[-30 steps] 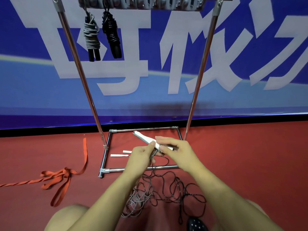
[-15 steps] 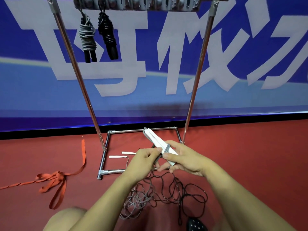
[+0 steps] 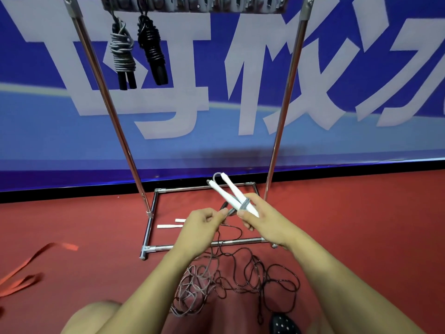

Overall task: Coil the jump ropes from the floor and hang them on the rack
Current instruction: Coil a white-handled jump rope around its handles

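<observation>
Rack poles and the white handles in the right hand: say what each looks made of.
Rack poles: likely polished, chromed metal tube; they show bright mirror-like streaks. White handles: matte, no glare, probably plastic or a foam or tape wrap; the picture cannot settle which. The right hand holds them.

The blue banner bears large white characters, cropped and unreadable.

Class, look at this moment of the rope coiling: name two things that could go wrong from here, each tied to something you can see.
1. The grey cord and the dark cord lie tangled on the floor; pulling with the left hand may snag both.
2. Only a few turns bind the white handles in the right hand; slack could let them slip.
</observation>
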Demonstrator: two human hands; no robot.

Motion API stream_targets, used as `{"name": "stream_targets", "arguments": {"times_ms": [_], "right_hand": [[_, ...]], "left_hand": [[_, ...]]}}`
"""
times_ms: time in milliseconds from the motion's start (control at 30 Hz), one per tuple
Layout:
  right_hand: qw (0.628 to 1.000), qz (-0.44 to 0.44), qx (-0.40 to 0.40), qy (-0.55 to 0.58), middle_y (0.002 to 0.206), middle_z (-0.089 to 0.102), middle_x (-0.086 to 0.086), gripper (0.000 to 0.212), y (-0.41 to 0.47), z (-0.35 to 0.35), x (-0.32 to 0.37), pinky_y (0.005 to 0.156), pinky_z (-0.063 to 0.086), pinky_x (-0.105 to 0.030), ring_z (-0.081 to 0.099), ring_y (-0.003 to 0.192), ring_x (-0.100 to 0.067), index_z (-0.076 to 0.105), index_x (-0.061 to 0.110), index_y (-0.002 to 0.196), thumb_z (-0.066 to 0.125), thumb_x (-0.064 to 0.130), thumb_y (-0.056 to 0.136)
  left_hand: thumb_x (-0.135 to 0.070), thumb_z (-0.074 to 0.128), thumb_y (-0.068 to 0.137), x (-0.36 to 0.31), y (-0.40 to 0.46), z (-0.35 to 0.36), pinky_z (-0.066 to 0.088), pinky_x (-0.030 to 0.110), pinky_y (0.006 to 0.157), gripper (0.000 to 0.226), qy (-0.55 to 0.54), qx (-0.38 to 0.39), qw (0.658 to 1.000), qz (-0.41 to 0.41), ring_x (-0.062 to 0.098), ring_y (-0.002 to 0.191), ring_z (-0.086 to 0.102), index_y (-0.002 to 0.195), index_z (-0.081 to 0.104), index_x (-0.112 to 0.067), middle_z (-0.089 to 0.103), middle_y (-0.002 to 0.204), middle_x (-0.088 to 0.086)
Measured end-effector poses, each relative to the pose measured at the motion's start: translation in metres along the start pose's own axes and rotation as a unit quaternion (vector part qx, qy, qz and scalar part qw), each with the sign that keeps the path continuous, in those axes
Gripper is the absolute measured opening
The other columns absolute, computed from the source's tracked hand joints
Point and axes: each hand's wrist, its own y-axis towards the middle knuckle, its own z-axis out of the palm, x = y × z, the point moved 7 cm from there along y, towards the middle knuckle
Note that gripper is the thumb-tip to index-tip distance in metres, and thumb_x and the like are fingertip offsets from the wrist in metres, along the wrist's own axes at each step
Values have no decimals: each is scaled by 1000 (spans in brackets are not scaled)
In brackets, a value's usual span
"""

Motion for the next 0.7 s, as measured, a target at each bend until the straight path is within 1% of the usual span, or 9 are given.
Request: {"name": "stream_targets", "arguments": {"times_ms": [100,200,233,300,400,500,567,633,700], "right_hand": [[1000,2,-9,-9,77,60,4,27,1,1,1,71,49,-28,57,69,-9,46,30,131,54,32,105],[999,4,-1,-48,77,63,5,26,2,4,0,70,51,-28,59,69,-9,41,32,129,52,34,106],[998,5,5,-63,76,63,5,26,2,6,-1,70,52,-30,60,68,-8,39,33,129,51,35,106],[997,3,17,-78,78,63,6,28,1,11,-2,70,53,-36,58,67,-9,35,35,130,50,35,106],[994,7,18,-109,92,63,-1,30,1,12,-3,69,49,-41,52,69,-15,33,38,131,49,40,106],[991,27,28,-126,104,63,-14,30,1,15,-6,73,49,-45,50,76,-23,31,45,131,41,53,105],[993,33,46,-101,96,58,-8,31,0,20,-7,74,43,-42,47,77,-22,30,54,132,29,63,103],[996,34,49,-66,94,53,2,35,1,23,-8,78,42,-37,46,80,-17,33,57,135,20,64,104],[997,28,47,-52,92,51,4,34,2,23,-9,80,42,-37,45,80,-15,39,56,135,21,59,107]], "left_hand": [[-36,60,102,-1,-3,5,33,27,52,35,-39,11,999,-12,13,48,39,75,61,-13,53,53,-7],[-29,57,104,-3,-5,11,44,30,58,30,-55,33,998,-7,14,53,55,86,61,-5,71,67,0],[-28,57,104,-2,-6,12,44,30,58,29,-55,38,998,-5,16,54,55,87,61,-6,72,70,1],[-30,58,103,-1,-6,12,37,29,53,28,-34,42,999,-1,18,53,45,84,61,-10,67,65,-1],[-30,59,102,-3,-7,10,31,30,55,29,-22,34,999,2,18,54,36,78,59,-15,54,58,-4],[-36,54,105,-9,-10,10,30,28,53,37,-17,28,999,4,18,52,35,76,63,-14,60,55,-7],[-39,48,106,-10,-12,10,29,27,50,45,-11,26,1000,0,18,50,34,78,68,-10,66,57,-7],[-42,44,107,-7,-11,8,28,31,53,51,-17,19,1000,-5,20,55,36,80,73,-10,72,65,5],[-47,40,107,-4,-11,6,29,33,56,57,-26,15,1000,-7,21,56,37,76,76,-14,71,71,21]]}}
